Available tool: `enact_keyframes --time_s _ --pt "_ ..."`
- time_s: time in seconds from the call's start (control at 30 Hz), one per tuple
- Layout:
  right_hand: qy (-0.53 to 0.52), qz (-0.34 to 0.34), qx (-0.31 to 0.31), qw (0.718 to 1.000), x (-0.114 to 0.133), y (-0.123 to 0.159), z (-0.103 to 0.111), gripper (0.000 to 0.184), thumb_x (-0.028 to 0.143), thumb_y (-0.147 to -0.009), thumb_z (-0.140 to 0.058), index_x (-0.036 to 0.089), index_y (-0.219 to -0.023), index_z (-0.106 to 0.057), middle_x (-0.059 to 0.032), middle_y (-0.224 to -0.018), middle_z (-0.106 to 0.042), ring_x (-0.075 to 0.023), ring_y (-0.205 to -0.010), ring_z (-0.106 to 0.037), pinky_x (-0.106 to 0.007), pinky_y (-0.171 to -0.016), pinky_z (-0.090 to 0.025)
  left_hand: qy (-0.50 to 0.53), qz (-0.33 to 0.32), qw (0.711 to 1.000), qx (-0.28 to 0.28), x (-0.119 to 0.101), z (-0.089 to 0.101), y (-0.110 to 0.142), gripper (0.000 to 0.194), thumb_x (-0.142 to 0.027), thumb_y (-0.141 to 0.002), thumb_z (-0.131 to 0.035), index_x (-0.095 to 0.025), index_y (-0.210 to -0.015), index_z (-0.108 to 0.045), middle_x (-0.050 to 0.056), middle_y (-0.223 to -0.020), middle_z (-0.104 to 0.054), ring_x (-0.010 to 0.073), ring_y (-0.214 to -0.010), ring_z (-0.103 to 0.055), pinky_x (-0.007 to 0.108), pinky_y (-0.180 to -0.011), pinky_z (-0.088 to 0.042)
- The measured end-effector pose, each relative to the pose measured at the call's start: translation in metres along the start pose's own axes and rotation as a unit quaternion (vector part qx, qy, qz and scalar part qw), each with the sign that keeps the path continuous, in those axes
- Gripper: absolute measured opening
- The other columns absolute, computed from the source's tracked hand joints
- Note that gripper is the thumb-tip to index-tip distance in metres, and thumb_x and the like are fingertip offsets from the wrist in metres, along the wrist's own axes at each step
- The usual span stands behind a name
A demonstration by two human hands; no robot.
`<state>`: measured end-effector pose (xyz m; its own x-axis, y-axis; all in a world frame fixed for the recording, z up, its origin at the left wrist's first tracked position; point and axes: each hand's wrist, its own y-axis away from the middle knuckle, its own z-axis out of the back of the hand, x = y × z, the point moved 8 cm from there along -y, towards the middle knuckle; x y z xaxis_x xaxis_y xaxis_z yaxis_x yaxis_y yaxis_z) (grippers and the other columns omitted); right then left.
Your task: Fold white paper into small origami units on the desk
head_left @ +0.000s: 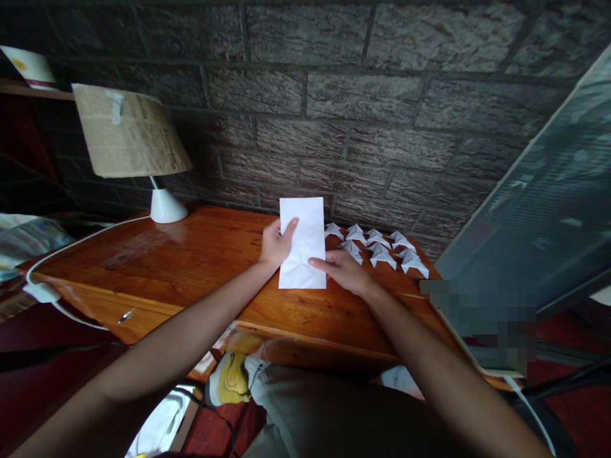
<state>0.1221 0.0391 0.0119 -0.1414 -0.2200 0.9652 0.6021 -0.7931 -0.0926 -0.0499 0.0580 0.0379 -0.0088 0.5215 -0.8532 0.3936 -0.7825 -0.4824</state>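
A white rectangular sheet of paper [305, 235], lightly creased near its lower part, is held upright above the wooden desk. My left hand [277, 242] grips its left edge, the thumb lying on the front and the fingers behind. Lower down, my right hand [346, 270] pinches the right edge, its thumb on the front face. The fingers of both hands are partly hidden behind the sheet. Just beyond my right hand, several folded white paper shapes [382, 256] with pointed tops stand in two rows on the desk.
A lamp [169, 207] with a brown paper shade stands at the desk's back left, its white cord [86, 240] running over the left edge. The wooden desk [210, 254] meets a stone-block wall [363, 102]. A blurred-out flat object [477, 331] lies at the right edge.
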Motion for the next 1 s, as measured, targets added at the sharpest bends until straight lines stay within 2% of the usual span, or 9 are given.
enact_keyframes --time_s 0.1,0.27,0.37,0.53,0.7,0.8,0.9,1.0 --pt "0.013 -0.026 0.016 0.999 -0.003 0.001 0.002 0.049 0.064 -0.073 -0.075 0.016 -0.075 -0.073 -0.002 -0.062 -0.073 -0.0145 -0.054 -0.067 -0.023 -0.051 -0.051 0.007 0.003 0.999 -0.032 0.004 0.009 -0.005 0.05 -0.062 -0.08 -0.069 -0.013 -0.079 -0.073 0.006 -0.079 -0.075 0.0158 -0.068 -0.062 0.025 -0.059 -0.045" --pt "0.006 -0.029 0.018 0.999 -0.001 0.002 0.002 0.05 0.064 -0.071 -0.077 0.015 -0.072 -0.069 -0.003 -0.061 -0.073 -0.0123 -0.052 -0.067 -0.02 -0.048 -0.049 0.027 0.015 0.998 -0.049 0.009 0.013 -0.007 0.051 -0.064 -0.078 -0.07 -0.013 -0.077 -0.071 0.006 -0.076 -0.074 0.0153 -0.065 -0.062 0.025 -0.056 -0.045" --pt "-0.002 -0.033 0.017 0.999 -0.001 0.002 0.001 0.047 0.062 -0.072 -0.077 0.015 -0.072 -0.069 -0.0026 -0.061 -0.073 -0.0115 -0.053 -0.067 -0.02 -0.052 -0.051 0.02 0.013 0.998 -0.06 0.01 0.016 -0.009 0.049 -0.061 -0.079 -0.07 -0.013 -0.075 -0.07 0.006 -0.074 -0.073 0.0146 -0.064 -0.061 0.024 -0.054 -0.045" --pt "-0.056 -0.017 -0.001 0.998 0.0 0.002 0.005 0.043 0.055 -0.066 -0.084 0.016 -0.078 -0.071 -0.003 -0.074 -0.076 -0.016 -0.072 -0.076 -0.022 -0.065 -0.058 -0.014 -0.001 0.994 -0.108 0.013 0.03 -0.014 0.045 -0.056 -0.083 -0.068 -0.012 -0.071 -0.069 0.007 -0.072 -0.073 0.0141 -0.063 -0.061 0.023 -0.054 -0.044" --pt "-0.06 -0.03 -0.035 0.997 -0.008 -0.001 0.013 0.038 0.049 -0.066 -0.086 0.016 -0.076 -0.07 -0.002 -0.071 -0.076 -0.0153 -0.068 -0.075 -0.022 -0.062 -0.058 0.009 0.021 0.994 -0.111 0.016 0.03 -0.015 0.048 -0.06 -0.08 -0.07 -0.013 -0.074 -0.069 0.008 -0.078 -0.075 0.0159 -0.069 -0.064 0.024 -0.059 -0.048" --pt "-0.063 -0.036 -0.082 0.994 -0.011 -0.002 0.025 0.033 0.044 -0.066 -0.086 0.017 -0.074 -0.069 -0.001 -0.065 -0.074 -0.0133 -0.062 -0.072 -0.021 -0.059 -0.056 0.078 0.073 0.992 -0.061 0.021 0.018 -0.013 0.051 -0.065 -0.073 -0.074 -0.015 -0.078 -0.068 0.006 -0.081 -0.075 0.0143 -0.069 -0.065 0.024 -0.063 -0.051" --pt "-0.081 -0.017 -0.138 0.987 -0.009 -0.002 0.041 0.03 0.041 -0.068 -0.085 0.017 -0.076 -0.07 -0.0012 -0.066 -0.073 -0.012 -0.061 -0.07 -0.021 -0.06 -0.056 0.105 0.158 0.98 0.059 0.029 -0.004 -0.005 0.052 -0.062 -0.062 -0.084 -0.016 -0.08 -0.067 0.002 -0.076 -0.072 0.0129 -0.067 -0.065 0.024 -0.063 -0.053" --pt "-0.118 -0.011 -0.189 0.975 -0.008 0.0 0.055 0.027 0.037 -0.068 -0.086 0.017 -0.077 -0.07 -0.0012 -0.067 -0.073 -0.0117 -0.063 -0.07 -0.02 -0.061 -0.056 0.079 0.215 0.956 0.181 0.034 -0.022 0.009 0.054 -0.055 -0.059 -0.089 -0.015 -0.09 -0.07 0.003 -0.079 -0.074 0.0135 -0.066 -0.068 0.024 -0.063 -0.055"
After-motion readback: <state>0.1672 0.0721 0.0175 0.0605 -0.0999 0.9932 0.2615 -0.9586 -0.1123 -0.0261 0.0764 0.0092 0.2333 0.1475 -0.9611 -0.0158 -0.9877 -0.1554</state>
